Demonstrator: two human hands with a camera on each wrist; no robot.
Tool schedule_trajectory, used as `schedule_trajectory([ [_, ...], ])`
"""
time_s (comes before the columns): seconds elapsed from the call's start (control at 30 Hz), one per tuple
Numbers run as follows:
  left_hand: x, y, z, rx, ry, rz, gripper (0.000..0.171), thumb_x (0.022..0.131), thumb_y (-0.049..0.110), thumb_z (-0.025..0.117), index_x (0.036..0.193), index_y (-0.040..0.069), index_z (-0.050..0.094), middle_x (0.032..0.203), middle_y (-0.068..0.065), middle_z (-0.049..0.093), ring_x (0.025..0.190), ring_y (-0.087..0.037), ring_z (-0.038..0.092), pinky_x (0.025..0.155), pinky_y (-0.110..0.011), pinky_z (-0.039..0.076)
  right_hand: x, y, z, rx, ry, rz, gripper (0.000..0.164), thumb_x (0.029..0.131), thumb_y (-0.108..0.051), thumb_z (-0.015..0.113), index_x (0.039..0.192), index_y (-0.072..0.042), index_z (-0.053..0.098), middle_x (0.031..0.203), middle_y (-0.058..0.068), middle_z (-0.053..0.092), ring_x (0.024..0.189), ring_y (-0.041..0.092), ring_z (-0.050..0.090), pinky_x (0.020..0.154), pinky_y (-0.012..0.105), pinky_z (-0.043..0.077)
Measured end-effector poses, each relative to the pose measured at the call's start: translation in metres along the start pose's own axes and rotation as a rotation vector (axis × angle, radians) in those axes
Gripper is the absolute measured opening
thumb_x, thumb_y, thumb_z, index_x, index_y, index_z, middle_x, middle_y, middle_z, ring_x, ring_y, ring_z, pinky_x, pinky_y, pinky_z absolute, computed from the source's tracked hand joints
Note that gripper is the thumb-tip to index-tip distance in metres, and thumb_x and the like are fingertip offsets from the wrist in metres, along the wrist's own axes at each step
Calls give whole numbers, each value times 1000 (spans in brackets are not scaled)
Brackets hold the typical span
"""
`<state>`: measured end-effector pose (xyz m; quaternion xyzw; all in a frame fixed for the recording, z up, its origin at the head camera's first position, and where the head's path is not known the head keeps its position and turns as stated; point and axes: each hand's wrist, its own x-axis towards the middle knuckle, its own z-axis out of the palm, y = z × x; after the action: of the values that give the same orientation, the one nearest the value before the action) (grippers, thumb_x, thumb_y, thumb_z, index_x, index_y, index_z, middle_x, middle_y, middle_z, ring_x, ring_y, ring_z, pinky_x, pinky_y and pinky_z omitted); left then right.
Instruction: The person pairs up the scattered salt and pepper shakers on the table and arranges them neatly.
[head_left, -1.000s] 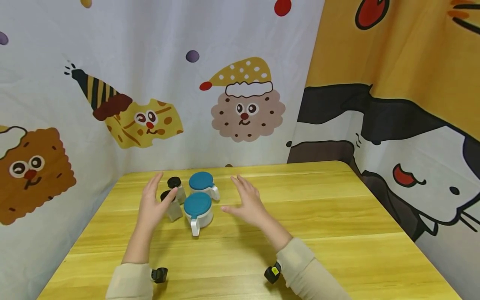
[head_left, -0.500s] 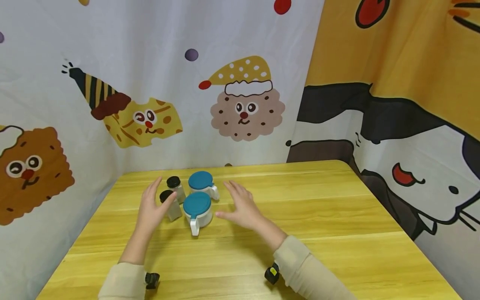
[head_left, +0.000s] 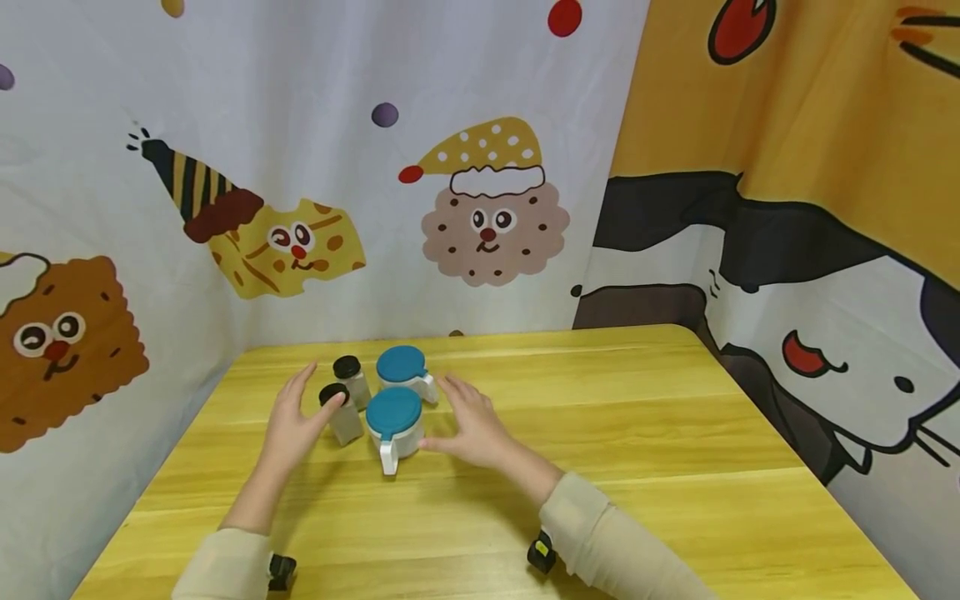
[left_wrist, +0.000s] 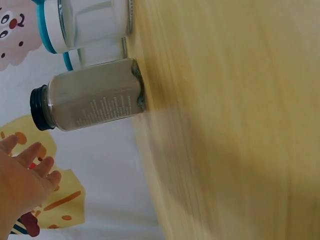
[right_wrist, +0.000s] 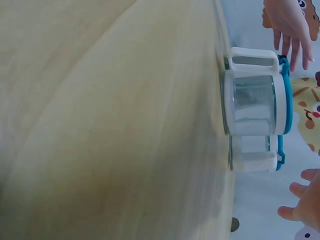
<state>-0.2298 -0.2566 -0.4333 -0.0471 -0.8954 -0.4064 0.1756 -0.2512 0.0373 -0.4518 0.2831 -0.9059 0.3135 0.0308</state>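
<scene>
Two clear jars with blue lids and white handles stand on the table: a near jar (head_left: 393, 412) and a far jar (head_left: 402, 367). To their left are two black-capped bottles, the near bottle (head_left: 345, 423) and the far bottle (head_left: 356, 387). My left hand (head_left: 288, 427) is spread beside the near bottle, its thumb overlapping the cap in the head view. The left wrist view shows that bottle (left_wrist: 95, 95) upright, with greyish contents and small print. Holding nothing, my right hand (head_left: 476, 427) is spread to the right of the jars, thumb tip right at the near jar's side.
The wooden table (head_left: 637, 417) extends to the right and toward me. A white curtain (head_left: 300, 100) with cartoon prints hangs behind its far edge. Black wrist cameras (head_left: 542, 552) sit below both cuffs.
My right hand has moved left, closer to the jars. My left hand has shifted slightly left and down, its forearm swinging outward. The jars and bottles stay in place.
</scene>
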Motion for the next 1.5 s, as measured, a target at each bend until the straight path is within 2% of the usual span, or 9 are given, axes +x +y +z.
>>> schedule_trajectory([
  [0.17,-1,-4,-1,3,-29,8,79,91,39,65,148,-1,29,147,-27,32,133,-47,25,101,-65,23,0,-2,8,40,3,9,100,79,-54,73,154,-17,18,156,10,20,140,31,21,108,56,18],
  [0.43,-5,-12,0,-28,-78,-12,78,92,38,65,149,0,28,146,-27,33,133,-46,28,102,-63,25,2,-5,20,104,17,27,101,78,-52,75,154,-15,20,156,7,21,140,30,22,107,59,19],
  [0.73,-8,-18,4,-132,-63,-54,76,91,35,67,149,1,30,144,-25,38,132,-42,31,105,-59,24,5,-8,28,160,19,54,103,76,-58,73,154,-16,20,156,8,22,139,29,24,105,57,26],
  [1.03,-8,-25,8,-177,-50,-67,73,92,33,66,147,-2,32,141,-26,41,128,-40,37,102,-56,28,8,-9,37,241,40,89,104,75,-60,72,154,-17,19,156,5,23,138,27,26,103,53,31],
  [1.5,-5,-30,13,-255,-37,-122,71,91,29,67,145,-3,33,135,-27,45,123,-37,43,101,-52,32,15,-14,52,413,71,144,101,77,-51,76,154,-17,19,155,7,23,139,26,25,105,51,30],
])
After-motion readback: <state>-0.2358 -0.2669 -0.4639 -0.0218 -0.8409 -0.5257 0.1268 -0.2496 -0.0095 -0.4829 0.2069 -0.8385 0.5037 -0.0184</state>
